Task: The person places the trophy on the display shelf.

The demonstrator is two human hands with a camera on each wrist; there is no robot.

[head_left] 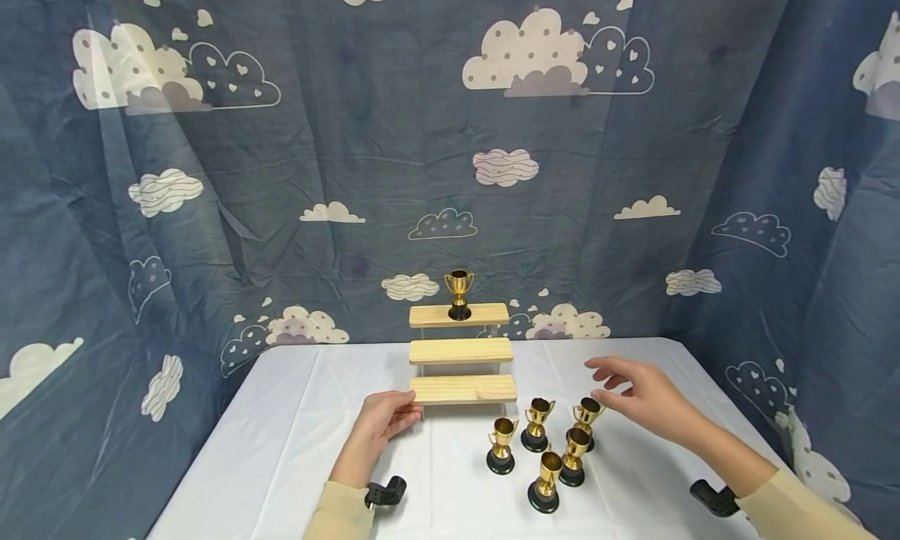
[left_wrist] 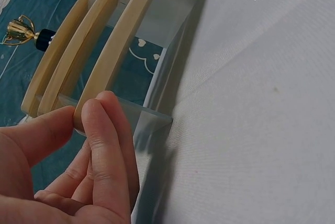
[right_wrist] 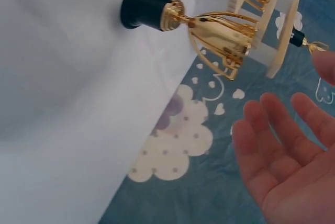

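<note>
My left hand (head_left: 383, 424) pinches the left end of the lowest board of a three-step wooden display stand (head_left: 462, 390). The left wrist view shows the thumb and fingertips on either side of that board (left_wrist: 107, 62). My right hand (head_left: 650, 399) is held over the table on the right, fingers apart and nothing in them. Nearest to it stands a small gold trophy cup (head_left: 586, 416) with a black base, which also shows close up as a trophy (right_wrist: 220, 34) in the right wrist view. One more trophy (head_left: 459, 294) stands upright on the top step.
Several similar trophies stand upright in front of the stand, among them a front one (head_left: 545, 481) and a left one (head_left: 501, 445). A white cloth (head_left: 281, 446) covers the table. Behind it hangs a blue curtain (head_left: 394, 134) with cloud prints.
</note>
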